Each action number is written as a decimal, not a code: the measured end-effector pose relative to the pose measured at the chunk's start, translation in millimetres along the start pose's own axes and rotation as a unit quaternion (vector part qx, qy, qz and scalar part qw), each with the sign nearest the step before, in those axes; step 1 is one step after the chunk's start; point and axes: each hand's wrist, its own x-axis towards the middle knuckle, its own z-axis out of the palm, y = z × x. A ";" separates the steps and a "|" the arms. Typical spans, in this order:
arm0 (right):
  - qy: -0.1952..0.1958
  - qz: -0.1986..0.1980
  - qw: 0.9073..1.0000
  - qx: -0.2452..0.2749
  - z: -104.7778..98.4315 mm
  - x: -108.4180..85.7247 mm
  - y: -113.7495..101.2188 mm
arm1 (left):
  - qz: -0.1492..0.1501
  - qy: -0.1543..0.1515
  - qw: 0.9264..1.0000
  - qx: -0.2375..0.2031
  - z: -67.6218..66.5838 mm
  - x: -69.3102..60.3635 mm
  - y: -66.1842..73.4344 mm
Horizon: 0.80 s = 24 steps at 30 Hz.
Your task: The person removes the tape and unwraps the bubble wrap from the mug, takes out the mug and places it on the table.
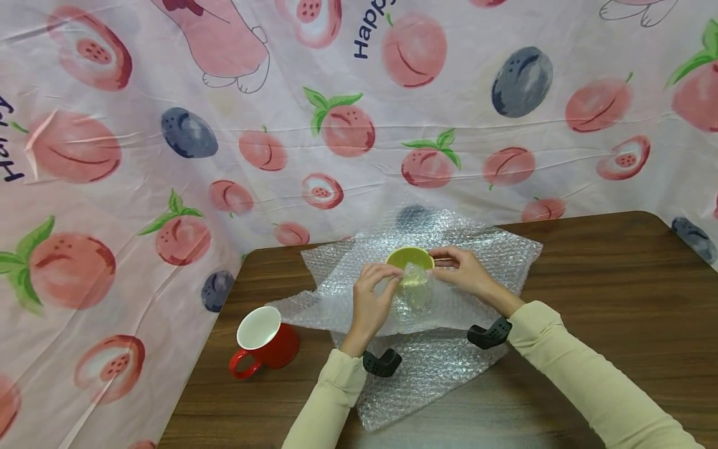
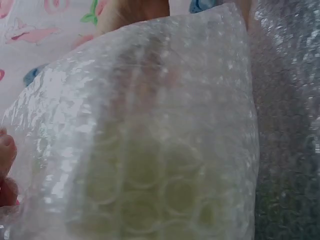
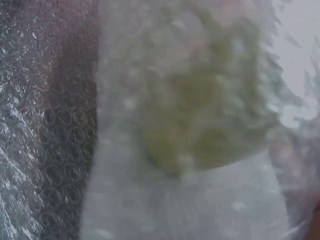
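A yellow-green cup stands among layers of clear bubble wrap, its opening upward. One flap of the wrap covers the cup's near side and reaches its rim. My left hand pinches this flap at the rim's left, thumb and fingertips together. At the right of the rim, my right hand holds the wrap against the cup, thumb in front and fingers farther back. Both wrist views show the cup only blurred through the film: green in the left wrist view and the right wrist view.
A red mug with a white inside stands left of the wrap, its handle toward the near left. The brown wooden table extends to the right. A fruit-printed cloth hangs behind and along the left side.
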 end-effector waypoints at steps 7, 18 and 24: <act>-0.024 -0.022 0.999 -0.021 4.4 -0.7 -1.1 | 0.033 -0.045 0.998 -0.007 -6.9 -17.8 7.6; -0.011 -0.041 0.997 -0.060 6.4 0.0 -2.3 | 0.045 -0.138 0.989 0.010 -13.5 -50.3 17.5; -0.006 -0.042 0.997 -0.058 5.4 -0.8 -0.9 | 0.043 -0.177 0.983 0.033 -18.9 -71.5 20.5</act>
